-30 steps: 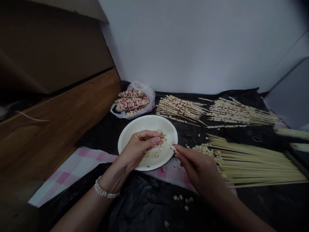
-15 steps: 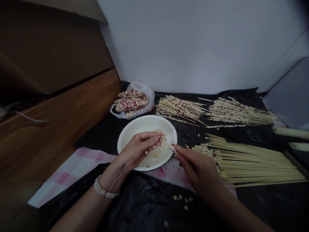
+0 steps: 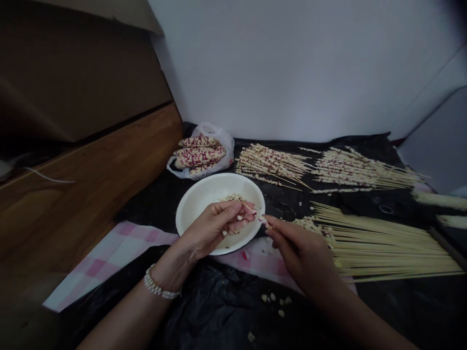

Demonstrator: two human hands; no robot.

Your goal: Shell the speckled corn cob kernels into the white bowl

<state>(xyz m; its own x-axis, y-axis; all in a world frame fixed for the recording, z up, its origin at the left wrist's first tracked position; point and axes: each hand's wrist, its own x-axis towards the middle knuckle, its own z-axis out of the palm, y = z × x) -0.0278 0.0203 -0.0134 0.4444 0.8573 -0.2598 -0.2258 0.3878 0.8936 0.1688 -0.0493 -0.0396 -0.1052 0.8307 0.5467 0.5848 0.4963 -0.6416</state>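
My left hand [image 3: 219,221], with a beaded bracelet on its wrist, is cupped palm up over the white bowl [image 3: 193,194]. Loose corn kernels [image 3: 240,218] rest among its curled fingers. Pinched in my right hand [image 3: 292,238] at the bowl's right rim is a thin skewer [image 3: 248,206], whose bare tip points into my left hand. A few white and dark red kernels [image 3: 261,219] are on the skewer by my right fingertips. The rest of the skewer is hidden by my right hand. More kernels [image 3: 233,197] lie inside the bowl.
Behind the bowl, a plastic bag [image 3: 228,146] holds speckled corn cobs [image 3: 199,158]. Kernel-threaded skewers lie in a left pile [image 3: 268,163] and a right pile [image 3: 346,167]. Bare skewers [image 3: 390,243] and heaped kernels [image 3: 314,228] are at right. A wooden panel [image 3: 120,155] borders the left.
My left hand has opened slightly, showing more palm and kernels. The bare skewer tip shows more clearly. My right hand has shifted slightly right, and the bowl slightly left.
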